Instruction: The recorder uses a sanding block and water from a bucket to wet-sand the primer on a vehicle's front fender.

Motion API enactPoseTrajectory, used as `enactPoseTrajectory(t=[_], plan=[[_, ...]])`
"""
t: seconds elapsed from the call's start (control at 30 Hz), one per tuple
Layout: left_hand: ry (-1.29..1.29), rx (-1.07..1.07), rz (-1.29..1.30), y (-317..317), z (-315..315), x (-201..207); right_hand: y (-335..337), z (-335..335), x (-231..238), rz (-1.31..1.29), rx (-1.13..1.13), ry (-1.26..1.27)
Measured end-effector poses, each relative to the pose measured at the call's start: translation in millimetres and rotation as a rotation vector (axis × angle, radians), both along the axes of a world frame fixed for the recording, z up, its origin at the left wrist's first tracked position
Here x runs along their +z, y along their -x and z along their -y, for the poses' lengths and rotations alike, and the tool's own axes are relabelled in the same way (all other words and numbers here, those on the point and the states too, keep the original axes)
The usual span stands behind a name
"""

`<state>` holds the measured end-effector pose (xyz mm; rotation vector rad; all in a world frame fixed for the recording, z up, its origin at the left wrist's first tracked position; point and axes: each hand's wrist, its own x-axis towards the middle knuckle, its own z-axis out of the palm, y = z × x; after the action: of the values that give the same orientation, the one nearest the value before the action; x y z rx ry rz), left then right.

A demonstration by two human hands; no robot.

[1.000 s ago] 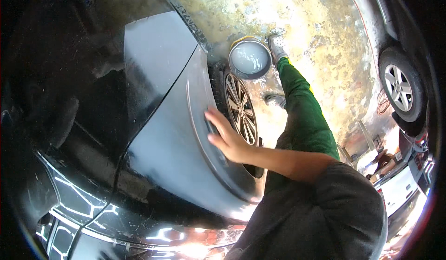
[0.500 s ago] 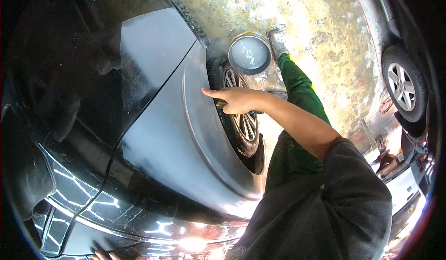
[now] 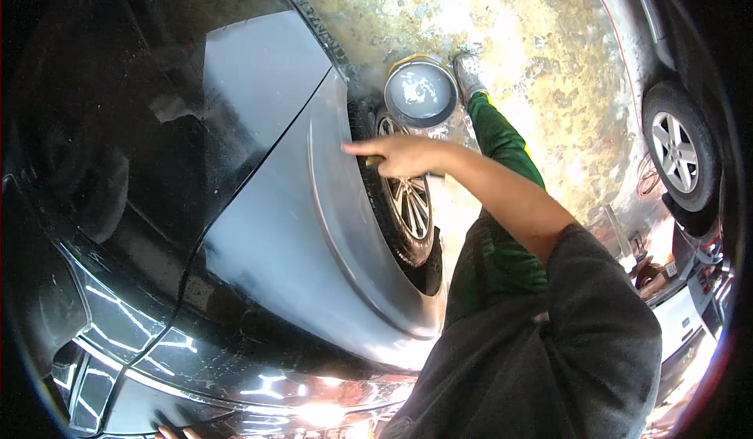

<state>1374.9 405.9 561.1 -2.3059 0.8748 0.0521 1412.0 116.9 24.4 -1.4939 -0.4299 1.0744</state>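
My right hand [image 3: 404, 155] reaches across to the wheel arch edge of a car fender [image 3: 290, 196], which is dull grey with dark, blended borders. Its forefinger is stretched out, the tip on the arch lip; the other fingers are bent under. A small dark-yellow patch shows beneath them, and I cannot make out what it is. Behind the hand stands the tire and multi-spoke wheel [image 3: 408, 204]. At the bottom left edge, only the fingertips of my left hand [image 3: 176, 433] show, apart, on another grey panel [image 3: 149, 408]. The rest of that hand is out of the picture.
A bucket [image 3: 421, 94] of greyish water stands on the stained floor [image 3: 518, 15] beside the wheel, near my shoe [image 3: 469, 74]. Another car's wheel [image 3: 676, 150] is at the right, with a thin red hose [image 3: 614, 27] along the floor. The black, glossy hood [image 3: 102, 141] fills the left.
My right hand has shifted slightly up along the arch edge, with its forefinger still out. The water's reflections differ. A red object has come into view at the top right.
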Motion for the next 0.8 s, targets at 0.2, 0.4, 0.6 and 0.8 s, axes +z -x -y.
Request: enactPoseTrajectory(t=[0.2,0.4,0.6,0.8], plan=[[0.014,0.033,-0.020,1,-1,2,-50,-1,-9,-0.122,0.049,0.143],[-0.002,0.068,-0.018,7,0,8,-53,-2,2,-0.143,0.158,0.180],[-0.022,0.065,-0.037,4,0,6,-47,-3,2,-0.125,0.130,0.165],[-0.082,0.072,-0.034,7,-6,11,26,8,58,-0.024,0.115,-0.045]])
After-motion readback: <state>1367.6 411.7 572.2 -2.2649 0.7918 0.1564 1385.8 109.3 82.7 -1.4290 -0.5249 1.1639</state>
